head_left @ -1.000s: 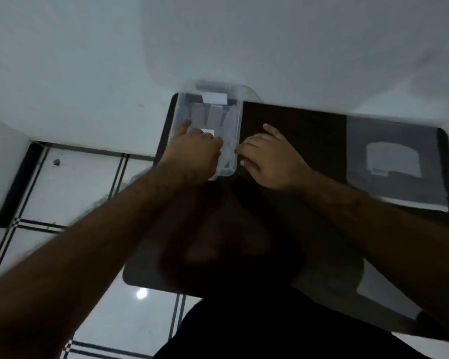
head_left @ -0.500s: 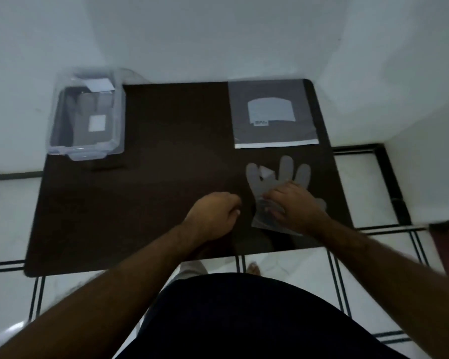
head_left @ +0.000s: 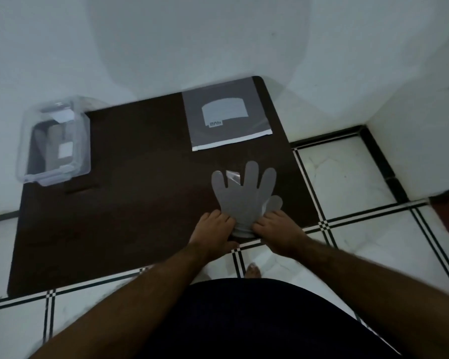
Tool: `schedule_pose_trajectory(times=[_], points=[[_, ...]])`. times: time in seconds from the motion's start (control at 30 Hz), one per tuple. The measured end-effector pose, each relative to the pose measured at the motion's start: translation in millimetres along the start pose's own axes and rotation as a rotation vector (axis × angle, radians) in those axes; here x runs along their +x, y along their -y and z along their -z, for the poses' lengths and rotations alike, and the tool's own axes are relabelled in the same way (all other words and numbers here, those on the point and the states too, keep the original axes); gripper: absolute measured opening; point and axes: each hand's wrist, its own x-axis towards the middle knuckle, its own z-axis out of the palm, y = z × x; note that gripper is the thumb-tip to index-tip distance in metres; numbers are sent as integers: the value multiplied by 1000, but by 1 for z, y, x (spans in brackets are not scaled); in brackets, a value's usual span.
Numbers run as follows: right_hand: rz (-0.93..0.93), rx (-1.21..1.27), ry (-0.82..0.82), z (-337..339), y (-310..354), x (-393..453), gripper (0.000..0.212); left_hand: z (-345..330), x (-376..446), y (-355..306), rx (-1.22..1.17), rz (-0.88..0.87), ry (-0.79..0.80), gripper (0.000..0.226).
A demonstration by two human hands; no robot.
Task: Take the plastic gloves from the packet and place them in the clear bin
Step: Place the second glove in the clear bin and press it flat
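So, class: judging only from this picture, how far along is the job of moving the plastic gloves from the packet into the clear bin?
Partly done. The clear bin at the table's far left seems to hold glove-like plastic already. In hand: the left hand and right hand are at the cuff of a small stack of plastic gloves lying flat on the dark table. Left: carrying them to the bin. Whether the grey packet holds more is unclear.

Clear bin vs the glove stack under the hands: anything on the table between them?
Nothing. In the head view, only bare dark table separates the clear bin from the plastic gloves; the packet lies farther back.
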Motion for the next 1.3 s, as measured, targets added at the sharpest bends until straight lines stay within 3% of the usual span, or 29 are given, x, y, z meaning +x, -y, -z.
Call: schedule_pose_trajectory(times=[0.13,0.27,0.4,0.5,0.6,0.7,0.87,1.03,1.17,1.3], points=[[68,-17,-52,-5,1,-4,19,-8,-7,-5,41,-92,-29,60],[17,208,-252,24,-3,3,12,2,-11,-9,-153,37,-162,57],[-42,417,-378,82,-10,21,5,42,-4,0,-438,214,-317,8],[-61,609,-475,125,-16,36,7,76,3,18,-702,326,-447,12],[-130,740,-532,167,-20,52,8,116,3,48,-936,276,-568,18],[-147,842,-570,208,-22,75,9,164,-7,79,-1018,214,-592,17],[-132,1072,-541,271,-16,117,16,228,-32,127,-1086,214,-681,13],[-40,1252,-495,310,27,170,5,260,-67,174,-1163,242,-782,13],[3,1226,-443,329,78,215,32,272,-100,230,-1093,250,-810,5],[-4,1187,-439,337,127,274,30,274,-127,298,-1032,320,-813,9]])
